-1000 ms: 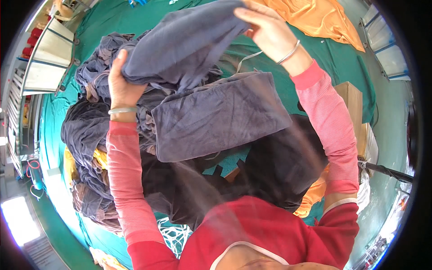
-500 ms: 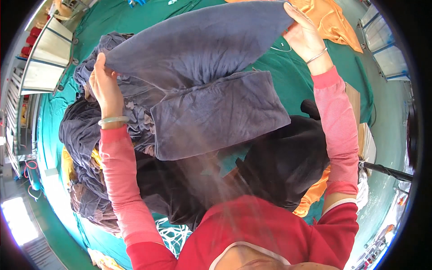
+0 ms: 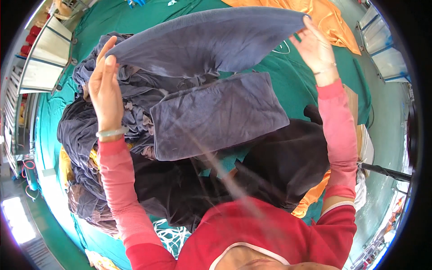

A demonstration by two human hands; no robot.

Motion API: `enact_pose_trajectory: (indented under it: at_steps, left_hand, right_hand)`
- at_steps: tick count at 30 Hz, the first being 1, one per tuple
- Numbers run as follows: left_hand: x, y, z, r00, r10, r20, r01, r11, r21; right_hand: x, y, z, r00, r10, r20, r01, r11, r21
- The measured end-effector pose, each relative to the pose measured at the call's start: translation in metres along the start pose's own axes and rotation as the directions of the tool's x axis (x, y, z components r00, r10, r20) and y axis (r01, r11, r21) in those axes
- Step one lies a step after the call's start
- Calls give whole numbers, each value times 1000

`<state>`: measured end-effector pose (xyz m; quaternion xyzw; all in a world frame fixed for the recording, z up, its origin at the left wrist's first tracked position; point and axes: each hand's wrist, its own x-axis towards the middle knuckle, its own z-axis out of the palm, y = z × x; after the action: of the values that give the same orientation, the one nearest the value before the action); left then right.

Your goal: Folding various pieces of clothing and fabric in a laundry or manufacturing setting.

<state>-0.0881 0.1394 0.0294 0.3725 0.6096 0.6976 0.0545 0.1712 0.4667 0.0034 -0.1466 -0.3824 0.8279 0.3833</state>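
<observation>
The crumpled pile (image 3: 81,128) is partly hidden by the held cloth (image 3: 202,40); the far orange cloth (image 3: 335,27) is cut by the top edge.

No text, label, number or sign can be read (details near the edges are too small).

Far side blkd by held-up grey cloth (image 3: 198,40); L side obstr. by cloth heap (image 3: 81,126); free gap seen over green sheet (image 3: 295,87), R of folded cloth (image 3: 220,118).

Head-worn fisheye cam, L of pair, wide FOV, facing down, close above red shirt (image 3: 270,223), hands (image 3: 106,92) farther fwd
</observation>
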Motion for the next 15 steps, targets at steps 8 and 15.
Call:
enact_pose_trajectory:
  at_steps: [8,15]
  left_hand:
    - [-78,88,-45,922,118,370,-233,931,282]
    - [-120,44,-55,720,147,678,141,926,-351]
  right_hand:
    - [-88,-62,-9,769,-106,630,243,960,-135]
    - [-111,-43,-29,573,366,734,-29,903,-428]
